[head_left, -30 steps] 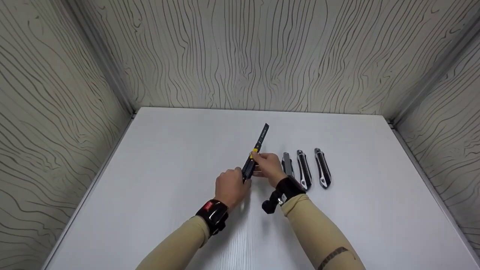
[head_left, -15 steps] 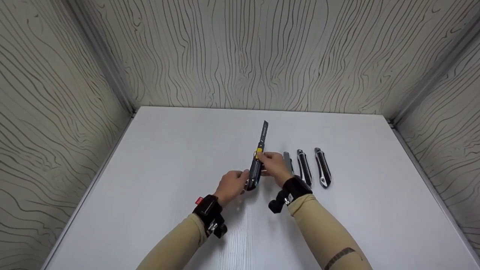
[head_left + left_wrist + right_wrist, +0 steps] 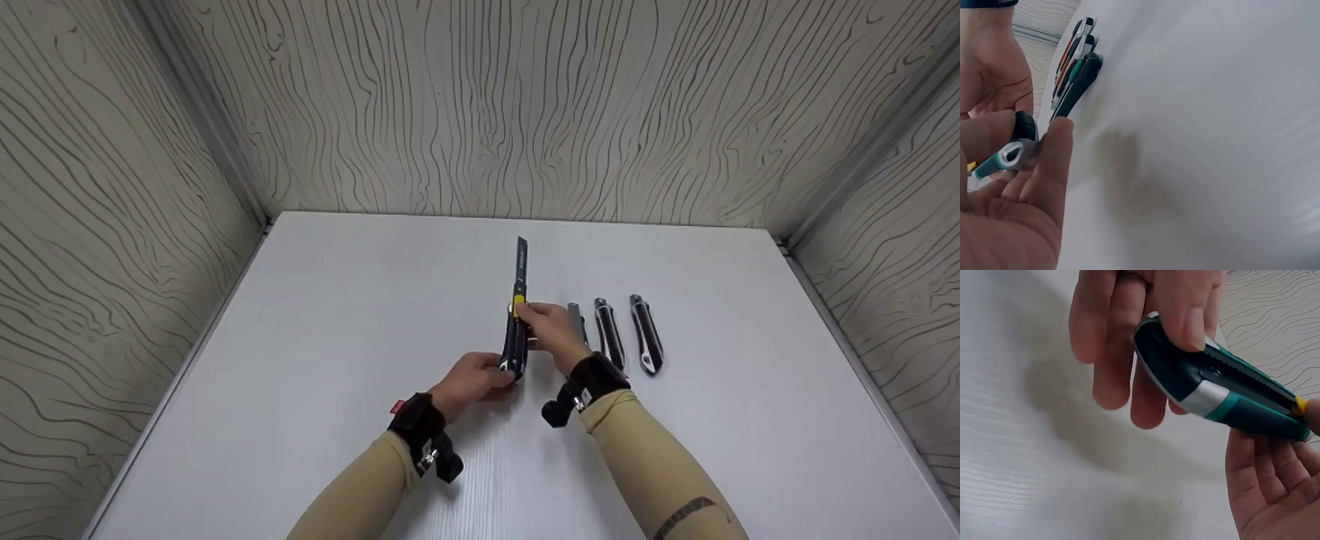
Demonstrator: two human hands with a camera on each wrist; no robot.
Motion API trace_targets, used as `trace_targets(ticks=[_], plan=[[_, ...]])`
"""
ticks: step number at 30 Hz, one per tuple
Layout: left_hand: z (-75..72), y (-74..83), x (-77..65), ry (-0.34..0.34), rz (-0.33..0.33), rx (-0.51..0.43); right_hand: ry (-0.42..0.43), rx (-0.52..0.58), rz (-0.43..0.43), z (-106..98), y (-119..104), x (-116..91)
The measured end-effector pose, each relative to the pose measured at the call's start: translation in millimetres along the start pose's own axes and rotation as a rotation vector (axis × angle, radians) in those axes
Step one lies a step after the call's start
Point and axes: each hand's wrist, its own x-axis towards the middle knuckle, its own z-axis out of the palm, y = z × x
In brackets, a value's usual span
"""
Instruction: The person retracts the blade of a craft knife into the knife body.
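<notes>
A dark utility knife [image 3: 514, 345] with a long extended blade [image 3: 522, 259] is held between both hands, pointing away toward the back wall. My left hand [image 3: 469, 382] pinches its tail end, thumb on top, as the right wrist view shows with the thumb [image 3: 1185, 323] pressed on the dark end cap. Around the front of the handle, my right hand [image 3: 553, 330] grips with its thumb at the yellow slider [image 3: 519, 301]. Green and silver trim shows along the handle [image 3: 1241, 408] in the right wrist view.
Right of the hands, three more utility knives lie side by side on the white table [image 3: 337, 300]: one partly hidden by the right hand [image 3: 576, 319], a middle one [image 3: 610, 334] and the outermost [image 3: 646, 334]. Wood-patterned walls [image 3: 480, 112] enclose the table's back and sides.
The utility knife has swung from a rightward slant to pointing nearly straight ahead. My left hand has let go, then taken hold again at the tail end, while the right hand has shifted slightly right.
</notes>
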Motion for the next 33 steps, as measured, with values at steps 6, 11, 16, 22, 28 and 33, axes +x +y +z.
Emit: trace_targets(ticks=[6, 11, 16, 22, 28, 33], plan=[[-0.1, -3.3, 1.2, -0.036, 0.016, -0.052, -0.022, 0.045, 0.023, -1.3, -0.6, 1.5], [0.4, -3.2, -0.7, -0.049, 0.017, -0.041, -0.083, 0.09, 0.029, -3.7, -0.8, -0.1], [0.8, -5.1, -1.1, -0.065, 0.016, -0.038, -0.154, 0.097, 0.018, -4.5, 0.9, -3.4], [-0.5, -7.7, -0.6, -0.087, 0.002, -0.046, -0.16, 0.127, 0.017, -3.7, 2.5, -4.2], [-1.7, -9.9, -0.7, -0.136, -0.019, -0.067, -0.16, 0.136, 0.025, -2.6, 3.1, -5.1], [-1.0, -13.6, 0.1, -0.176, -0.012, -0.124, -0.172, 0.141, 0.01, -1.4, 2.9, -5.2]])
